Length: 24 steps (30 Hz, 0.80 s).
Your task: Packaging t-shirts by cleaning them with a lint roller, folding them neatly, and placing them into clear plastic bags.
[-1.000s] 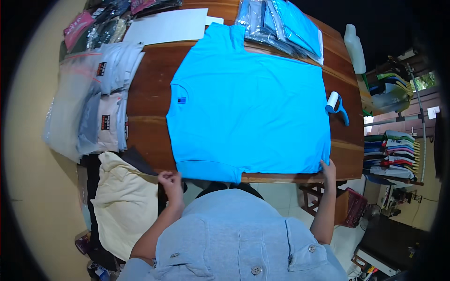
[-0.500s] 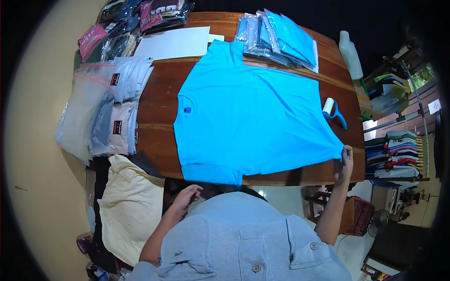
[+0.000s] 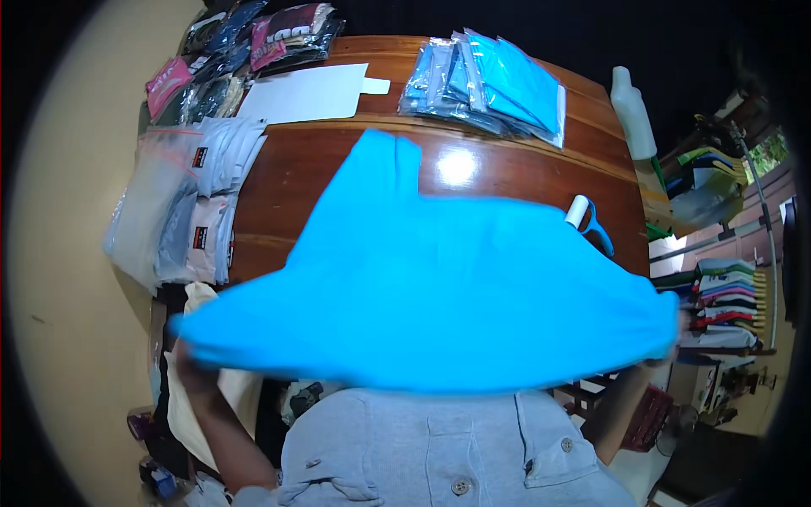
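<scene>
A bright blue T-shirt is stretched sideways between my two hands, its near side lifted off the table and blurred by motion. Its far part, with one sleeve, still lies toward the wooden table. My left hand grips the shirt at the far left, beside the cream cloth. At the right end my right hand grips the bunched fabric near the table's right edge. Cloth covers part of the fingers of both hands. The collar is out of sight.
Bagged blue shirts lie at the back, left of a pale bottle. A lint roller rests right of the shirt. White board and bagged pale garments occupy the left. Cream cloth hangs below; clothes racks stand right.
The blue T-shirt went from lying flat to being pulled nearer and lifted along its near side. My left hand moved out left and took hold of it; my right hand keeps its grip.
</scene>
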Tool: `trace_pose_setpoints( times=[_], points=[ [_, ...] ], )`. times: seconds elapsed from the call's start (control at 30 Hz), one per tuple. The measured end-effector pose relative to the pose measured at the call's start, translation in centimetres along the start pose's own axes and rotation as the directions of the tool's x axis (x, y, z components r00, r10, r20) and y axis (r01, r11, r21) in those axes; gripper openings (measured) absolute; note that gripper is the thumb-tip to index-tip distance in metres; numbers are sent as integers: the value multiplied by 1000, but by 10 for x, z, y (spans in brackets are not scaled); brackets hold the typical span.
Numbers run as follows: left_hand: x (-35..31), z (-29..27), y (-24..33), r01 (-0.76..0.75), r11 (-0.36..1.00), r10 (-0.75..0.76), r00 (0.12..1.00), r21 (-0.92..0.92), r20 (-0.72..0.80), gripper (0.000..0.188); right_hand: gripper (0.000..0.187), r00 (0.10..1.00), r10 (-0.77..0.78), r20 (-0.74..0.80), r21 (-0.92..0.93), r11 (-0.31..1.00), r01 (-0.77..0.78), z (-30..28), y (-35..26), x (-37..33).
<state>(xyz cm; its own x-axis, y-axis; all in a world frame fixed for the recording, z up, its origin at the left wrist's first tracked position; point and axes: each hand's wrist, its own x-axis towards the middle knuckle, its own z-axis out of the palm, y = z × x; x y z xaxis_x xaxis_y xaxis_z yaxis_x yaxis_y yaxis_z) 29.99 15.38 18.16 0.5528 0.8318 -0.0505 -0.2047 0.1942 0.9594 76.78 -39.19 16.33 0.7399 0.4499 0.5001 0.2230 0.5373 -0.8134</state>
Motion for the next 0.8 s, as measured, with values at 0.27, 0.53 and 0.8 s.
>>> trace_pose_setpoints(
  times=[0.27, 0.53, 0.8],
  points=[
    [166, 157, 77, -117, 990, 124, 989, -79, 82, 46, 66, 985, -173, -1, 162, 972, 171, 27, 37, 206],
    [324, 151, -71, -429, 792, 461, 887, 434, 36, 64, 73, 986, -160, -47, -734, 675, 75, 39, 182, 193],
    [96, 16, -221, 356, 86, -28, 934, 930, -355, 63, 48, 866, 291, -406, -903, 17, -429, 22, 236, -51]
  ],
)
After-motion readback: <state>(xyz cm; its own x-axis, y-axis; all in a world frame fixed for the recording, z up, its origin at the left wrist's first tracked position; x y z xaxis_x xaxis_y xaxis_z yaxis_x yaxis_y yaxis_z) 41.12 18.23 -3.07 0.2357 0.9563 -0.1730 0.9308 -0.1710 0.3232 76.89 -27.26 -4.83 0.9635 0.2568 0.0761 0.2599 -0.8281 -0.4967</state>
